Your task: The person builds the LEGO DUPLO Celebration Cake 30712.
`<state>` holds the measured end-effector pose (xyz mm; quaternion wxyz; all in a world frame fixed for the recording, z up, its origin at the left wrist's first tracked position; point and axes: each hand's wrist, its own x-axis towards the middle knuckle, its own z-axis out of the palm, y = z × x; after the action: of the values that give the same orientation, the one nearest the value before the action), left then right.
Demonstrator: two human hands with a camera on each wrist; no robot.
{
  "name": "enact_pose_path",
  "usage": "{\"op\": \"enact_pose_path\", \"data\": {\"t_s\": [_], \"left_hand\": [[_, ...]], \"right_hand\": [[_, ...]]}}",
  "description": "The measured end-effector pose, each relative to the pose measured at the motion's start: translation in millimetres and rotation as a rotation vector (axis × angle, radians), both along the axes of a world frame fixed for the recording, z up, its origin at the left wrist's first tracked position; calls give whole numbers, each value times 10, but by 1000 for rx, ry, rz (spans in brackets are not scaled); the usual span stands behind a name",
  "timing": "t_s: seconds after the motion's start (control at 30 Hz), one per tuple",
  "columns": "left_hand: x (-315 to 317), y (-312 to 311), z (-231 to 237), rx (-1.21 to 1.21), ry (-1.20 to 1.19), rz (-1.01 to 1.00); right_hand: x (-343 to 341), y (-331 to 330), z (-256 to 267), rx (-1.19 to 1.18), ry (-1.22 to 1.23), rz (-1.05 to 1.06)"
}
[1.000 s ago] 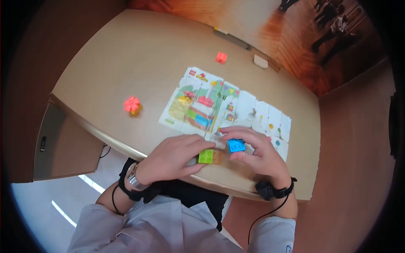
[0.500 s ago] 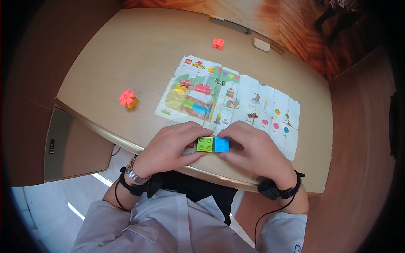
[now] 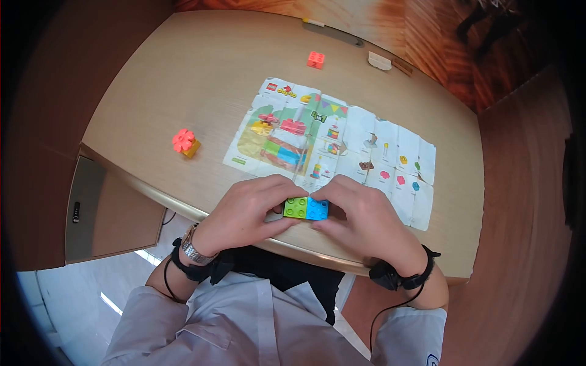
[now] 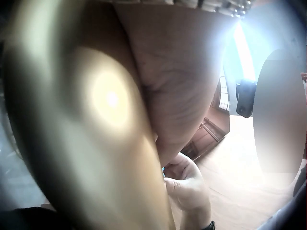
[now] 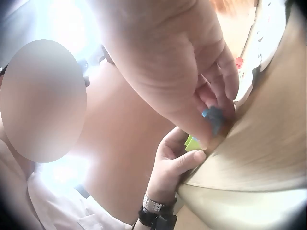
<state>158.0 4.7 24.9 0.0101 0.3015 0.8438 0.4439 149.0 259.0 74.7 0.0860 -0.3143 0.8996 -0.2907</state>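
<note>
Near the table's front edge my left hand (image 3: 249,208) pinches a lime-green toy brick (image 3: 295,208) between thumb and fingers. From the other side my right hand (image 3: 373,215) holds a blue brick (image 3: 318,209) the same way. The two bricks sit side by side, their studs facing up and their edges meeting. Whatever lies beneath them is hidden in the head view. The right wrist view shows part of the blue brick (image 5: 214,117) under the right fingers, with the green brick (image 5: 192,143) beside the left thumb.
A creased Duplo instruction sheet (image 3: 360,149) lies just beyond the hands. To the left stands a yellow brick (image 3: 190,149) topped by a coral flower piece (image 3: 183,140). Toward the back are a coral brick (image 3: 315,60) with a number and a white piece (image 3: 379,61).
My right hand has carried the blue brick left until it meets the green one; half a second ago a narrow gap showed between them. A brown brick seen beside the green one is now covered.
</note>
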Motion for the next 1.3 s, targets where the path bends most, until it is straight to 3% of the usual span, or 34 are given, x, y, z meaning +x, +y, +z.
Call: {"op": "enact_pose_path", "data": {"t_s": [0.37,0.73,0.9,1.3], "left_hand": [[21,9,46,-31,16,8],[16,-28,17,-7,33,-7],[11,-49,1,3,48,-29],[2,-73,14,-3,59,-62]], "right_hand": [[-79,77,45,-56,-93,63],[-326,192,-58,-222,-145,-196],[-505,266,-85,-257,-64,-363],[-1397,-195,-14,-139,102,-305]]}}
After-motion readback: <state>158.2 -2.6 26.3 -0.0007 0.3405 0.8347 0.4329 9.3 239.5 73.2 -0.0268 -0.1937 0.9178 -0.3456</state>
